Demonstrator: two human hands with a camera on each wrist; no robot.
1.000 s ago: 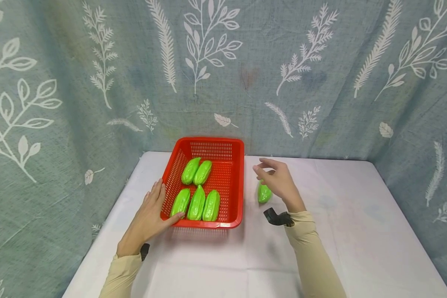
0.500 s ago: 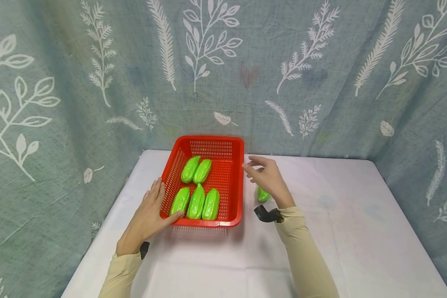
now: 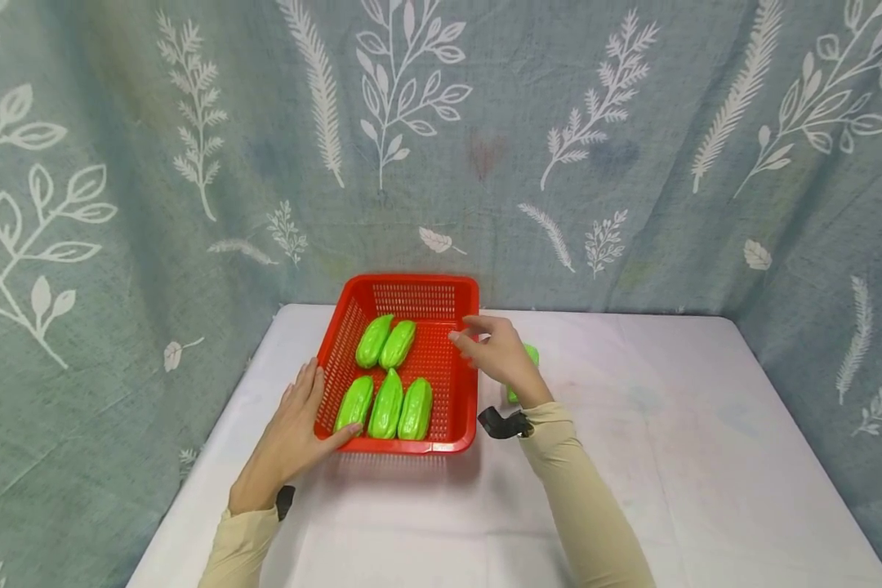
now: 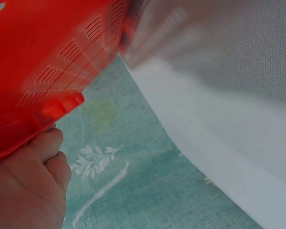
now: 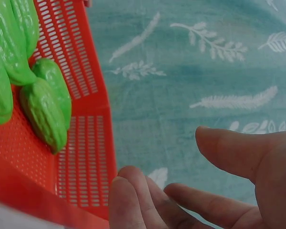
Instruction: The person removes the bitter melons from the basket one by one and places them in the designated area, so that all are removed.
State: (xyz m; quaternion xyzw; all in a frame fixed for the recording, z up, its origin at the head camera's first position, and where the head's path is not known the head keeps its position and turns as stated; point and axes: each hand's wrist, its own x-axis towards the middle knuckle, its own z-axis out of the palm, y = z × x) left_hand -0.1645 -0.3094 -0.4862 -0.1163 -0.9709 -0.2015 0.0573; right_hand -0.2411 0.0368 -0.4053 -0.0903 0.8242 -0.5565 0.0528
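My left hand lies at the near-left corner of a red plastic basket, fingers straight along the left rim and thumb over the front rim. In the left wrist view, its fingertips are right at the basket's rim. Several glossy, ridged green bitter gourds lie inside the basket in two groups. My right hand hovers at the basket's right rim, fingertips over the inside. The right wrist view shows nothing between its thumb and fingers. Another green bitter gourd lies on the table to the right, partly hidden behind that hand.
A white cloth covers the table. Behind it hangs a grey-green curtain with white leaf prints, close to the basket's far side. Each wrist carries a small black camera mount.
My right hand has moved left from beside the loose gourd to the basket's right rim, its fingers still holding nothing. My left hand has stayed on the basket's corner.
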